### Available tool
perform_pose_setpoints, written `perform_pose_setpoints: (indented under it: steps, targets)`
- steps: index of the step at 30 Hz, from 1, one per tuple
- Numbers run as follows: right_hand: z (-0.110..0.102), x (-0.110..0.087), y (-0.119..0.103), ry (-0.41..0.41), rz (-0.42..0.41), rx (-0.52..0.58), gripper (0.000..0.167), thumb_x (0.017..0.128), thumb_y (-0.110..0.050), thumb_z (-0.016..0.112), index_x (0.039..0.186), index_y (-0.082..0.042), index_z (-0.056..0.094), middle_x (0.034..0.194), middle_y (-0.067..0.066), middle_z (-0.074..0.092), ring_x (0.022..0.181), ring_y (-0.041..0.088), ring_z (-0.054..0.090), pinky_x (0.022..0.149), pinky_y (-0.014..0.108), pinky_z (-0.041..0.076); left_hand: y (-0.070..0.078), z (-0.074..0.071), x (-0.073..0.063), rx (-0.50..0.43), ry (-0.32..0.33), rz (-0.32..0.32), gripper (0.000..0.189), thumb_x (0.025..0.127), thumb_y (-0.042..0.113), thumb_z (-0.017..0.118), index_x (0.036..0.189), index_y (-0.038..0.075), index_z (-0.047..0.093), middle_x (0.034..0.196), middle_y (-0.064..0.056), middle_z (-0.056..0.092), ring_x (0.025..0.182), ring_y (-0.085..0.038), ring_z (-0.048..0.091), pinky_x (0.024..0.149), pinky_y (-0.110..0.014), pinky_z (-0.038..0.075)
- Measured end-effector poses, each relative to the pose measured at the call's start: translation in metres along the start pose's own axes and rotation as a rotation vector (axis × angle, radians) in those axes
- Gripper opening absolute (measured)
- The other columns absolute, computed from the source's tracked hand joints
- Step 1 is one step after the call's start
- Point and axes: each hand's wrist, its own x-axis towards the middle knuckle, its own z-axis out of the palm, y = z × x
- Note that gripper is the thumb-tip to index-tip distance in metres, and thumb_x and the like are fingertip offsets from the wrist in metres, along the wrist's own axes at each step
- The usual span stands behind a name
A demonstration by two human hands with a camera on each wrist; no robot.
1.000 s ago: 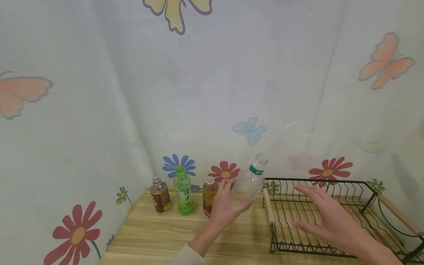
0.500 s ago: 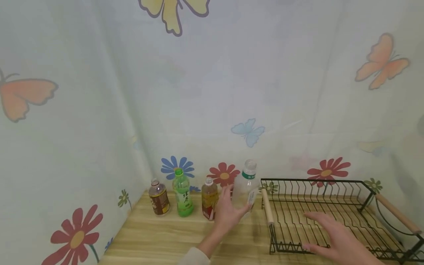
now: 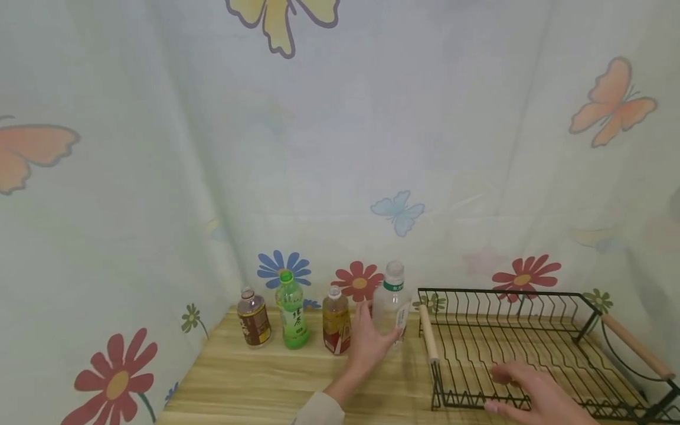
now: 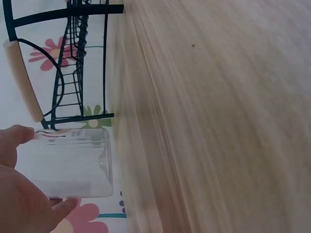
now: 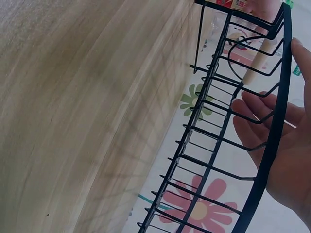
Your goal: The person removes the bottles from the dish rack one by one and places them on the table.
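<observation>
My left hand [image 3: 366, 342] grips a clear plastic bottle [image 3: 392, 304] with a green band at its neck, thumb on one side and fingers behind. The bottle stands upright, its base right at the tabletop in the left wrist view, where its see-through body [image 4: 73, 167] shows between thumb and fingers. Over the front of a black wire dish rack [image 3: 504, 291] is my right hand [image 3: 536, 392], holding nothing. In the right wrist view that hand [image 5: 286, 150] shows beyond the rack's rim, fingers loosely bent.
Left of the clear bottle, three more bottles stand in a row: amber with a red label [image 3: 337, 324], green [image 3: 294, 316] and brown-labelled [image 3: 255, 323]. The rack's wooden handle [image 3: 429, 333] is close on the bottle's right. A printed curtain [image 3: 319, 147] hangs behind the table [image 3: 255, 378].
The clear bottle, tilted and raised a second ago, has come down and left in my left hand and is now upright. My right hand has lowered toward the rack's front.
</observation>
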Motion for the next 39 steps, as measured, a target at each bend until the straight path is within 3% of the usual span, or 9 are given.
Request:
perform_pose_setpoints:
  steps: [9, 17, 25, 33, 39]
  targets:
    - [0.006, 0.005, 0.006, -0.113, 0.007, 0.164, 0.046, 0.106, -0.033, 0.066, 0.134, 0.003, 0.063, 0.116, 0.007, 0.072, 0.096, 0.021, 0.07, 0.075, 0.028, 0.059, -0.008, 0.007, -0.002, 0.057, -0.01, -0.061, 0.086, 0.082, 0.035, 0.093, 0.149, 0.006, 0.047, 0.143, -0.011, 0.055, 0.13, -0.029, 0.056, 0.108, -0.053, 0.052]
    - [0.009, 0.002, 0.008, -0.119, -0.12, 0.069, 0.027, 0.11, -0.032, 0.058, 0.121, -0.01, 0.068, 0.091, -0.017, 0.07, 0.08, 0.0, 0.064, 0.065, 0.028, 0.055, -0.01, 0.01, 0.004, 0.094, -0.009, -0.055, 0.085, 0.083, 0.039, 0.092, 0.147, 0.007, 0.046, 0.141, -0.01, 0.054, 0.129, -0.029, 0.057, 0.108, -0.053, 0.052]
    - [0.009, 0.004, 0.002, -0.123, -0.089, 0.016, 0.026, 0.11, -0.036, 0.058, 0.116, -0.016, 0.073, 0.093, -0.02, 0.071, 0.079, 0.001, 0.066, 0.063, 0.029, 0.054, -0.01, 0.008, 0.005, 0.093, -0.049, -0.111, 0.088, 0.085, 0.037, 0.092, 0.151, 0.007, 0.043, 0.146, -0.012, 0.052, 0.134, -0.031, 0.055, 0.111, -0.056, 0.049]
    - [0.009, 0.004, 0.0, -0.102, -0.143, -0.01, 0.018, 0.109, -0.033, 0.059, 0.11, -0.024, 0.075, 0.091, -0.022, 0.071, 0.075, -0.001, 0.065, 0.059, 0.029, 0.052, -0.012, 0.006, 0.004, 0.084, -0.047, -0.108, 0.087, 0.084, 0.035, 0.093, 0.149, 0.006, 0.044, 0.145, -0.013, 0.054, 0.134, -0.033, 0.055, 0.11, -0.058, 0.05]
    - [0.008, 0.005, 0.003, -0.106, -0.116, -0.005, 0.019, 0.109, -0.036, 0.059, 0.109, -0.025, 0.074, 0.091, -0.023, 0.069, 0.076, -0.001, 0.064, 0.06, 0.029, 0.052, -0.014, 0.005, 0.006, 0.075, -0.097, -0.13, 0.094, 0.084, 0.036, 0.093, 0.157, 0.009, 0.039, 0.154, -0.013, 0.05, 0.141, -0.035, 0.051, 0.113, -0.06, 0.046]
